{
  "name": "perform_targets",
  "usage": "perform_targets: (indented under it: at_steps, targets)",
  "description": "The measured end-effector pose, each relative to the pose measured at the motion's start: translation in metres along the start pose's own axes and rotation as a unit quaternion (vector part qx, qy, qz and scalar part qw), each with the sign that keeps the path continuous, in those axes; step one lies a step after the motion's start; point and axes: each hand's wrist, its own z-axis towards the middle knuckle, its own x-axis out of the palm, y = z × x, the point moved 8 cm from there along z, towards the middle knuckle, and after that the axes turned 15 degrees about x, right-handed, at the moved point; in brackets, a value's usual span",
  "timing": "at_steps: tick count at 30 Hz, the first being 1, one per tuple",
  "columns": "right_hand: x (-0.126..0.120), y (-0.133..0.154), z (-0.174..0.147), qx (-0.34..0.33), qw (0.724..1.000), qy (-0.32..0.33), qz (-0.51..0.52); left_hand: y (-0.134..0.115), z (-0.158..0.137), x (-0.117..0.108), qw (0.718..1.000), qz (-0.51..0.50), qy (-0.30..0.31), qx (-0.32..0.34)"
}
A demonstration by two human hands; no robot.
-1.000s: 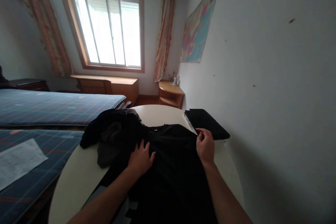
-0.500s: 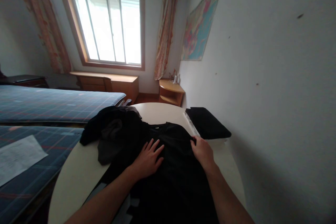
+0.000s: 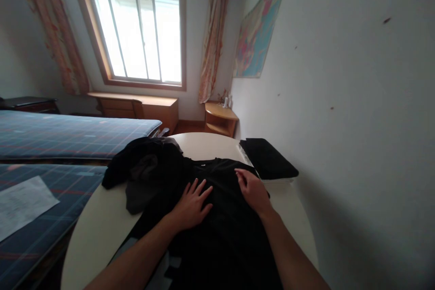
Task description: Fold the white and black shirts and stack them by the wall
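Observation:
A black T-shirt lies spread on a round cream table, its neckline toward the far side. My left hand rests flat on the chest of the shirt, fingers spread. Over the shirt's right shoulder is my right hand, fingers loosely bent and apart, with no cloth seen between them. A pale grey patch of cloth or print shows by my left forearm.
A heap of dark clothes sits at the table's left. Folded black cloth on clear plastic lies at the back right, near the wall. Beds with plaid mattresses stand left, one holding a paper sheet.
My right hand has released the shirt's right edge and moved slightly left and up over the shoulder. The sleeve now reaches further right. My left hand stays put.

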Motion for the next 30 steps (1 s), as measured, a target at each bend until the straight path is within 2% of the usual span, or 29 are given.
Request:
perform_targets:
  at_steps: [3, 8, 11, 14, 15, 17, 19, 22, 24, 27, 30]
  targets:
    - [0.030, 0.005, -0.008, 0.016, 0.994, 0.076, -0.073, -0.004, -0.001, -0.003, 1.000, 0.002, 0.016, -0.004]
    - [0.047, -0.001, -0.014, 0.049, 0.975, 0.096, -0.193, -0.015, -0.006, -0.014, 0.998, 0.006, 0.058, -0.021]
    - [0.044, 0.010, -0.019, -0.005, 0.981, 0.124, -0.146, -0.022, -0.009, -0.025, 0.998, 0.036, 0.045, -0.033]
    - [0.039, 0.025, -0.024, -0.083, 0.980, 0.169, -0.059, -0.020, -0.012, -0.036, 0.993, 0.085, -0.003, -0.085]
    - [0.034, 0.026, -0.023, -0.091, 0.981, 0.165, -0.041, -0.018, -0.013, -0.037, 0.990, 0.097, -0.019, -0.103]
    - [0.021, 0.021, -0.016, -0.074, 0.990, 0.114, -0.036, -0.014, -0.012, -0.036, 0.986, 0.107, -0.041, -0.119]
    - [0.004, 0.008, -0.007, -0.020, 0.997, 0.027, -0.072, -0.011, -0.010, -0.030, 0.987, 0.103, -0.053, -0.108]
    - [-0.017, -0.019, -0.003, 0.088, 0.980, -0.061, -0.169, -0.007, -0.006, -0.021, 0.991, 0.089, -0.058, -0.084]
    - [-0.023, -0.033, -0.006, 0.139, 0.961, -0.064, -0.232, -0.005, -0.004, -0.017, 0.992, 0.081, -0.056, -0.072]
    - [-0.028, -0.041, -0.010, 0.160, 0.940, -0.048, -0.296, -0.002, -0.004, -0.012, 0.994, 0.074, -0.049, -0.067]
    - [-0.039, -0.045, -0.010, 0.190, 0.934, -0.063, -0.297, -0.001, -0.004, -0.008, 0.995, 0.065, -0.043, -0.058]
